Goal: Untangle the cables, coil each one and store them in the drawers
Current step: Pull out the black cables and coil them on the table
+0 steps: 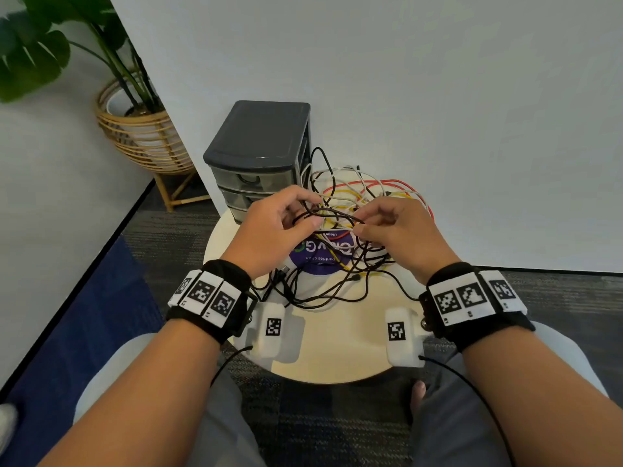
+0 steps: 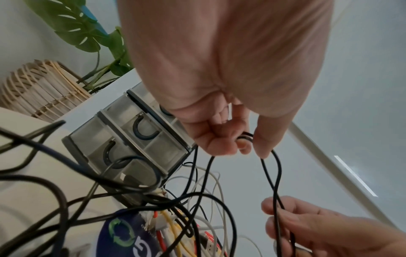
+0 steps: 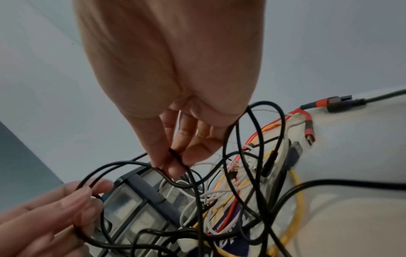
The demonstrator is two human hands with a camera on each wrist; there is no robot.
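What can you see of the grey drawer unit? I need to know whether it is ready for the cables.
The drawer unit is a small plastic cabinet with a dark grey frame and flat top, standing upright at the far left edge of the round table near the wall. Its three stacked translucent drawers, each with a curved dark handle, all look closed. The cable tangle lies at its right side; loops reach its front.

I list: black cable [image 1: 323, 213]; white cable [image 1: 340, 171]; red cable [image 1: 394, 182]; yellow cable [image 1: 340, 191]; dark grey drawers [image 1: 259, 136], translucent fronts; cream table [image 1: 340, 335]; purple sticker [image 1: 315, 256]; black-and-white checkered wristbands [image 1: 209, 294].
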